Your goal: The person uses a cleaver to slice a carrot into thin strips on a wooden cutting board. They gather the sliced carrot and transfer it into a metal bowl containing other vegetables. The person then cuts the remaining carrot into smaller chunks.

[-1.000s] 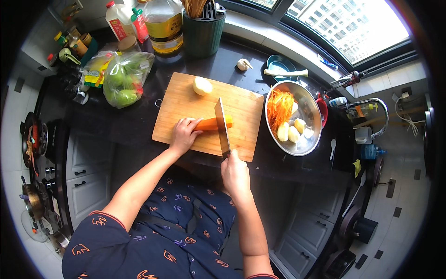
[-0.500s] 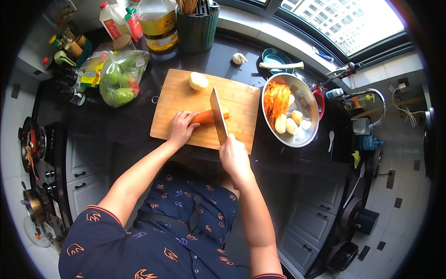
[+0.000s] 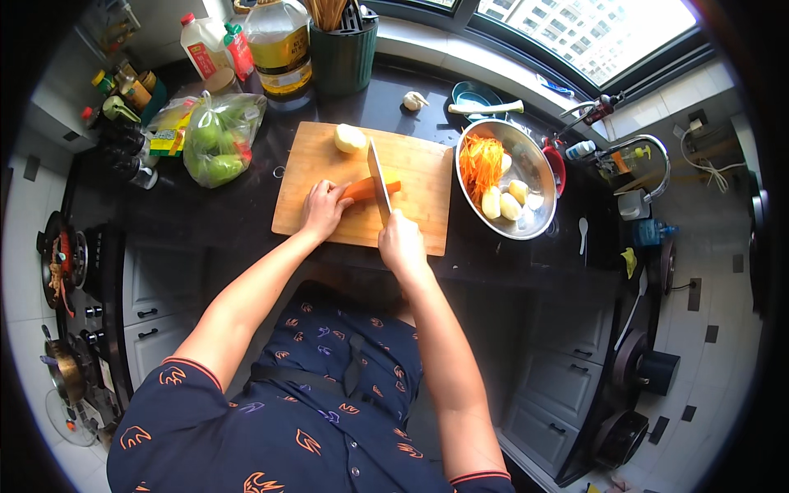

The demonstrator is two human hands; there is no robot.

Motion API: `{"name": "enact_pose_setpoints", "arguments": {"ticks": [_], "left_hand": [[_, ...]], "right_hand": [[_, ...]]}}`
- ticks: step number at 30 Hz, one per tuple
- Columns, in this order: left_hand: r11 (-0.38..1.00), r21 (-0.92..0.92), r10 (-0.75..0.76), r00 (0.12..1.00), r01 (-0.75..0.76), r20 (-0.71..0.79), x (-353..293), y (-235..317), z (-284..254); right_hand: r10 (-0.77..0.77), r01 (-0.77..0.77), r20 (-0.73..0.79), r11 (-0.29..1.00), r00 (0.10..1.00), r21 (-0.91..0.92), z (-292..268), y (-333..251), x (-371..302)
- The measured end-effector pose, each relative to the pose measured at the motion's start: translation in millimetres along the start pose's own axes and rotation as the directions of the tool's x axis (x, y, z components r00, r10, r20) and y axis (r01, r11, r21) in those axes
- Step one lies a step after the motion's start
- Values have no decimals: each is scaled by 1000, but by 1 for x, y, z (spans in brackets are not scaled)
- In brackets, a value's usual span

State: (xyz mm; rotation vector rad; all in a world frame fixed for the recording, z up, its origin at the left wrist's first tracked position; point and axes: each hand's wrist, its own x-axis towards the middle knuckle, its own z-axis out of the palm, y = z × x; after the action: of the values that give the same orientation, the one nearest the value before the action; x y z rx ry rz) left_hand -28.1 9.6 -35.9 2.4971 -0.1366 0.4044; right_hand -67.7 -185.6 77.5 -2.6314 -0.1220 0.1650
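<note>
On the wooden cutting board (image 3: 320, 222) lies a carrot (image 3: 357, 191), its left end gripped under the fingers of my left hand (image 3: 323, 211). My right hand (image 3: 403, 243) is closed round the handle of a cleaver (image 3: 379, 182). The blade stands upright across the carrot, with a piece of carrot showing on its right side. Whether the edge has gone fully through cannot be made out. A peeled potato (image 3: 349, 139) rests near the board's far edge. To the right, a metal bowl (image 3: 545, 200) holds shredded carrot (image 3: 482, 168) and several peeled potatoes (image 3: 510, 206).
A garlic bulb (image 3: 414, 101) and a teal dish (image 3: 474, 95) with a peeler-like handle across it lie behind the board. A bag of green vegetables (image 3: 218, 148), an oil jug (image 3: 279, 51) and a green utensil holder (image 3: 342, 57) stand at the back left. A white spoon (image 3: 583, 235) lies right.
The view has shifted slightly. The cleaver has moved a little left along the carrot, and the carrot looks flatter or narrower under the blade. Both hands keep their holds.
</note>
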Motion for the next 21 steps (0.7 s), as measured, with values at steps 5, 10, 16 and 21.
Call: {"name": "enact_pose_setpoints", "arguments": {"ticks": [5,10,16,21], "left_hand": [[991,95,100,990,-91,-96,-15,-3,3],[982,130,144,987,-134,-69,-9,-2,-5],[986,136,101,994,-94,-40,-10,-5,-2],[986,146,93,995,-87,-38,-7,-2,-4]], "right_hand": [[75,-77,162,997,984,5,-14,-6,19],[125,-135,210,990,970,31,-16,-12,18],[35,-31,107,999,994,-38,-8,-12,19],[-29,29,-3,998,1000,48,9,6,3]]}}
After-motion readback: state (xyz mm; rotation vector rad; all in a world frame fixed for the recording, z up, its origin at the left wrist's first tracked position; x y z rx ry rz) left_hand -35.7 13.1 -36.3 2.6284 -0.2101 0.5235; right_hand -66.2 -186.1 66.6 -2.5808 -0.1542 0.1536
